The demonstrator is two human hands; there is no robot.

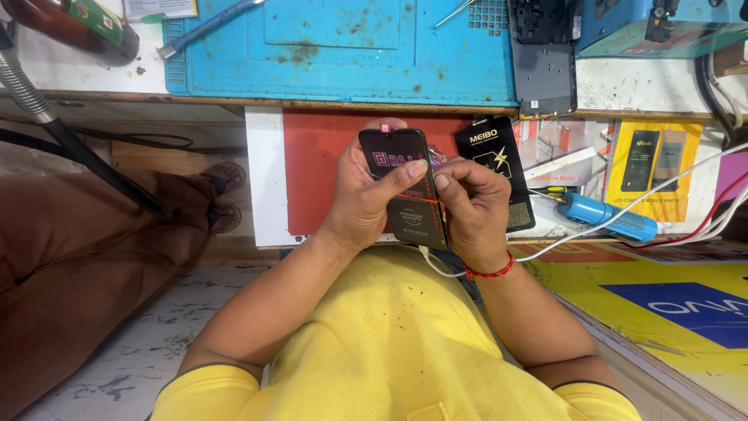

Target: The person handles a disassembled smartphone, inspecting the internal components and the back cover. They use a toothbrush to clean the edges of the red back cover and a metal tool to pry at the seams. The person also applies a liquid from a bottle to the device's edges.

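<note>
My left hand point(366, 195) holds a black phone screen panel point(401, 183) upright in front of my chest, its thumb lying across the glass. The panel carries a protective film with printed marks and an orange strip near its lower half. My right hand point(471, 206) pinches the panel's right edge at that strip with thumb and forefinger. A red thread band circles my right wrist. Both hands hover over an open drawer with a red mat point(323, 156).
A blue work mat point(351, 47) with a blue-handled tool point(206, 27) covers the bench above. A grey phone frame point(544, 74) lies at its right. A black battery pack point(495, 156), a blue tool point(604, 214), white and red cables point(686, 206) and packaging sit right. Another person's legs point(93, 234) are left.
</note>
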